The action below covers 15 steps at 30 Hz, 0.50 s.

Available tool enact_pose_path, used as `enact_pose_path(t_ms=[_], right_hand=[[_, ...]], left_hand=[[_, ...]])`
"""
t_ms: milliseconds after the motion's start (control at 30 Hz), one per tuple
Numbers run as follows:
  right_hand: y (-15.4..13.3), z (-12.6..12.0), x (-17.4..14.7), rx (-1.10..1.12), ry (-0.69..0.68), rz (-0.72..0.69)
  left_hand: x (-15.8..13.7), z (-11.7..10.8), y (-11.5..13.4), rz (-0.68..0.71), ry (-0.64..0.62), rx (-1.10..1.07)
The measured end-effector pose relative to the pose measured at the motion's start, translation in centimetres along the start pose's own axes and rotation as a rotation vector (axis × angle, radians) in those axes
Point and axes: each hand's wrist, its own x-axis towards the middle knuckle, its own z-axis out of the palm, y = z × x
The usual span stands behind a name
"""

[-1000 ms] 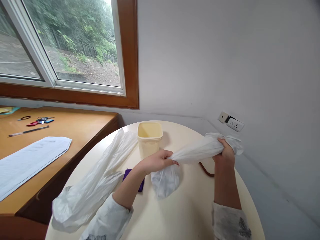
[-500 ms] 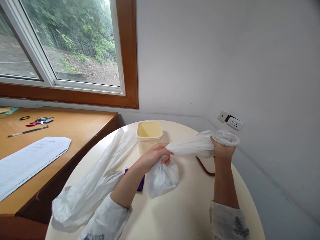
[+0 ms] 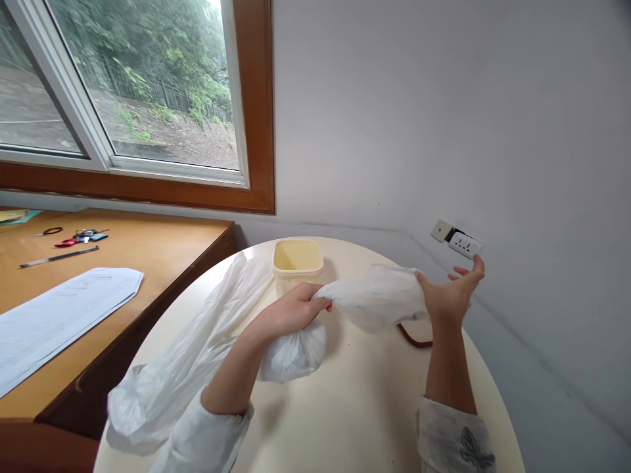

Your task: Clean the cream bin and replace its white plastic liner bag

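"Fingers on the right hand (image 3: 451,295) had spread since the earlier frame, and the bulging end of the white plastic bag (image 3: 377,297) had shifted left."

"Was that hand gripping anything?"

"It was splayed wide beside the bag's loose end, right of centre; I couldn't tell whether the thumb touched it. Near the middle of the frame, the left hand (image 3: 290,312) pinched the gathered neck, with the bulge just below."

"What did the surface (image 3: 355,420) carry?"

"It was round and cream, across the lower middle. A pale yellow container (image 3: 297,281) stood beyond the left hand, a second plastic bag (image 3: 197,348) lay crumpled at lower left, and a brown strap (image 3: 417,342) curved near the right wrist."

"And the room?"

"At far left, a wooden surface (image 3: 162,240) held papers (image 3: 64,315), a pen (image 3: 59,257) and keys (image 3: 86,236). A window (image 3: 148,98) showed greenery at upper left; a pale wall (image 3: 394,112) filled the upper right, with a socket (image 3: 466,244) below."
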Motion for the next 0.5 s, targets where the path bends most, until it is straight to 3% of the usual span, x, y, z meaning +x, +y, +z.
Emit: enact_pose_path(t_ms=[133, 200, 233, 300, 400, 500], right_hand=[[-0.7, -0.2, 0.0, 0.197, 0.150, -0.103], [-1.6, -0.4, -0.3, 0.350, 0.108, -0.116], [-2.3, -0.5, -0.6, 0.427, 0.026, -0.109], [-3.9, -1.0, -1.6, 0.561, -0.288, -0.121], [-6.7, -1.8, -3.7, 0.609, -0.886, -0.292], [-9.0, -1.9, -5.9, 0.499, -1.260, -0.454]], left_hand=[[-0.2, -0.4, -0.1, 0.038, -0.002, 0.059], [-0.3, -0.5, -0.1, 0.065, -0.020, 0.079], [-0.4, -0.5, -0.1, 0.075, -0.027, 0.088], [-0.5, -0.4, 0.0, 0.089, -0.035, 0.107], [-0.6, -0.2, 0.1, 0.095, -0.053, 0.137], [-0.7, -0.2, 0.2, 0.089, -0.079, 0.153]])
